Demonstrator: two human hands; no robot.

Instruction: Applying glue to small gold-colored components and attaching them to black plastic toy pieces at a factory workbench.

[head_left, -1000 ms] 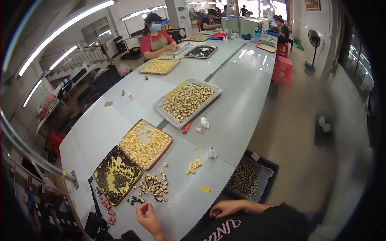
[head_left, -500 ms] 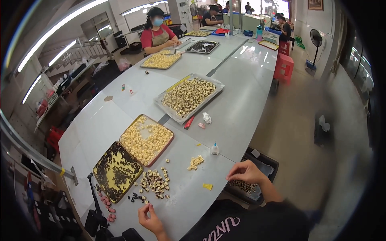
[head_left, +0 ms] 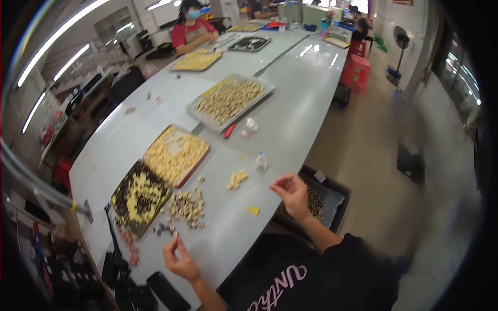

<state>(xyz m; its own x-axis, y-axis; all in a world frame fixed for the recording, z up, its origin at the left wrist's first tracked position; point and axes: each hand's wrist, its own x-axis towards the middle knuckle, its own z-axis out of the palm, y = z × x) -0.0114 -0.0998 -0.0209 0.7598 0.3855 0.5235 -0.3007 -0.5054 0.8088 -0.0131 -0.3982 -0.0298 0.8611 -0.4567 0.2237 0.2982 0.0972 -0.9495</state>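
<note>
My left hand is at the near table edge, thumb and forefinger pinched. A small pale piece shows at its fingertips; whether it is held or lies behind them I cannot tell. Close by are a few small black pieces and a loose heap of cream-and-dark cubes. My right hand hovers by the right table edge, its thumb and fingers together; anything between them is too small to make out. Near it are a small white squeeze bottle, a little pile of cream pieces and a yellow scrap.
Left of the heap are a tray of black curved pieces and a tray of cream pieces. Farther off stands a lined tray of two-tone pieces beside a red-handled tool. A black bin sits below the right edge. A co-worker sits across.
The view has tilted, so the table sits higher and farther left. My right hand has moved a little closer to the squeeze bottle. My left hand stays beside the black pieces.
</note>
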